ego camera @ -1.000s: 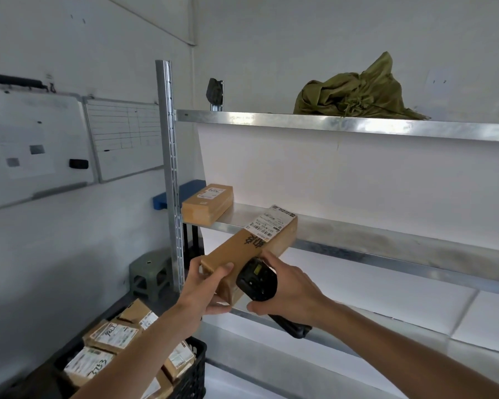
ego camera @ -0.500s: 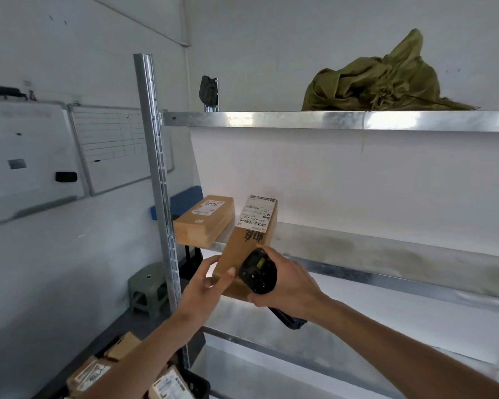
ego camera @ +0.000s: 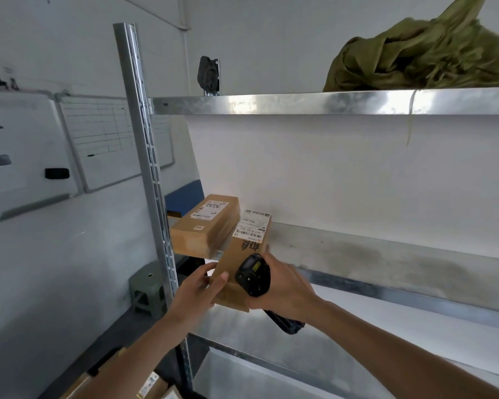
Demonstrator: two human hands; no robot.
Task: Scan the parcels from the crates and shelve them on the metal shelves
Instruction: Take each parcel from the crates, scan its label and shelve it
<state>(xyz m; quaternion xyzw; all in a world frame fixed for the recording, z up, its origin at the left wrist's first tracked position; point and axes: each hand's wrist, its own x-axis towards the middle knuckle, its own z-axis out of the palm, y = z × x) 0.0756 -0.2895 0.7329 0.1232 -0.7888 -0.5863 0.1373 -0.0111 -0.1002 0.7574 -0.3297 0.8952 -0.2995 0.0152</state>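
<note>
- Shelving is the step in hand: a long brown parcel [ego camera: 236, 266] is held with its far end over the front edge of the middle metal shelf [ego camera: 357, 254], its labelled end pointing towards the wall, its near end out in the air.
- The parcel is gripped at its near end by the left hand [ego camera: 198, 286], thumb on top and fingers curled round the left side and underneath.
- The right hand [ego camera: 283, 289] is wrapped round a black handheld scanner [ego camera: 252, 275], which lies against the parcel's right side — whether those fingers also bear on the box cannot be told.
- A second parcel [ego camera: 206, 223] is already lying on the same shelf, just to the left, touching or nearly touching the one being placed.
- Scanning is judged done for this box, since it is being set down label-up.
- Next, a forward push is called for — straight along the shelf and parallel to the neighbour — then a release by the left hand.
- More boxes [ego camera: 153, 384] are seen low down at the left, so a return there would be expected.
</note>
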